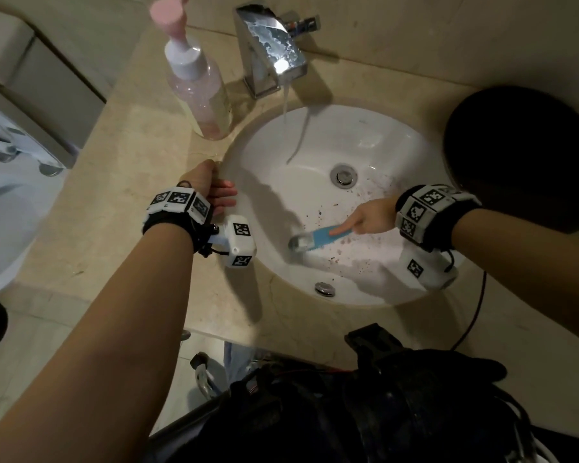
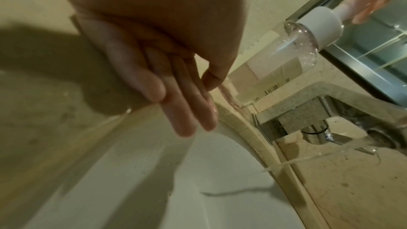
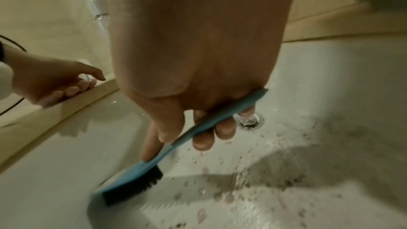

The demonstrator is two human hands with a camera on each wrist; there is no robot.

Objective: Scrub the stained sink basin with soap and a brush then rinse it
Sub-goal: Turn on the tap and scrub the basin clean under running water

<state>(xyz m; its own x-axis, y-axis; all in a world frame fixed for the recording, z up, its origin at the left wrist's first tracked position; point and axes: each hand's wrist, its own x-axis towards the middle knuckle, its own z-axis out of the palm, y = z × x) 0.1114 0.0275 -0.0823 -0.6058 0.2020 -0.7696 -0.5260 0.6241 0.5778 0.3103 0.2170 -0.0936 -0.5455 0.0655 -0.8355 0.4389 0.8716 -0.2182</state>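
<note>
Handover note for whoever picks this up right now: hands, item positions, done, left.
Right hand: grips the blue brush, index finger along its back, bristles down on the basin floor.
Left hand: fingers straight, resting on the basin's left rim.
Faucet is running into the basin. Soap bottle stands on the counter, left of the faucet.
Done: brush wet and working.
Left: dark specks between drain and near wall; scrub these, then rinse.

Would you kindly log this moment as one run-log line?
phase: scrubbing | right hand: grips brush | left hand: rests on sink rim | tap: running | stains: remain
</note>
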